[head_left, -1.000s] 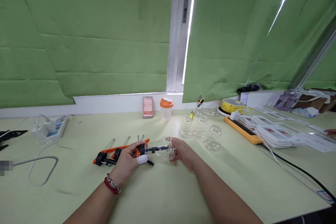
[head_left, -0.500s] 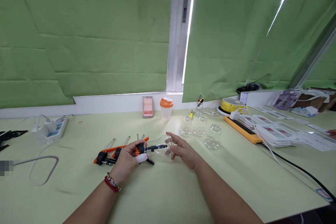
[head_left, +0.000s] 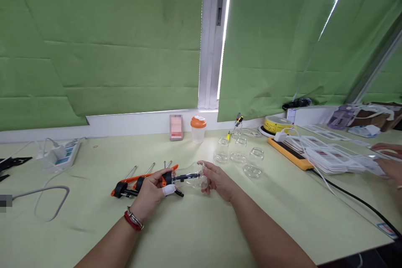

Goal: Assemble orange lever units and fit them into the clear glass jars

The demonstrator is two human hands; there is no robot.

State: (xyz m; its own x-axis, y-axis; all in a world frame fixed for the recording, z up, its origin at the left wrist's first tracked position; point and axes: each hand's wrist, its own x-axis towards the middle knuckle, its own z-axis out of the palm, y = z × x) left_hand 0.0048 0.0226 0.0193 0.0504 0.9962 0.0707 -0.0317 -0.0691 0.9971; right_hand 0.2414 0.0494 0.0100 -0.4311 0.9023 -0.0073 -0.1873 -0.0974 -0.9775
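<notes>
A clear, bulbous bottle (head_left: 194,169) lies sideways between my hands above the tabletop. Its black-and-orange cap (head_left: 167,178) is gripped by my left hand (head_left: 150,194), whose thumb is wrapped in white. From the cap a black stem (head_left: 189,176) runs inside the bottle. My right hand (head_left: 220,181) is closed around the bottle's bottom end. Behind and left of my left hand lie more tops with black caps (head_left: 119,189), orange handles (head_left: 144,175) and metal rods. Part of them is hidden by my hand.
Several clear bottles (head_left: 253,167) stand right of centre. Behind are an orange-lidded cup (head_left: 198,132) and screwdrivers (head_left: 238,119). An orange power strip (head_left: 290,155), a cable and card stacks (head_left: 333,160) occupy the right, where another person's hands (head_left: 389,161) are at work. A white power strip (head_left: 64,155) is left.
My right hand has closed more around the bottle's bottom end. My left hand keeps its grip on the cap. The other person's hands have come further into view at right.
</notes>
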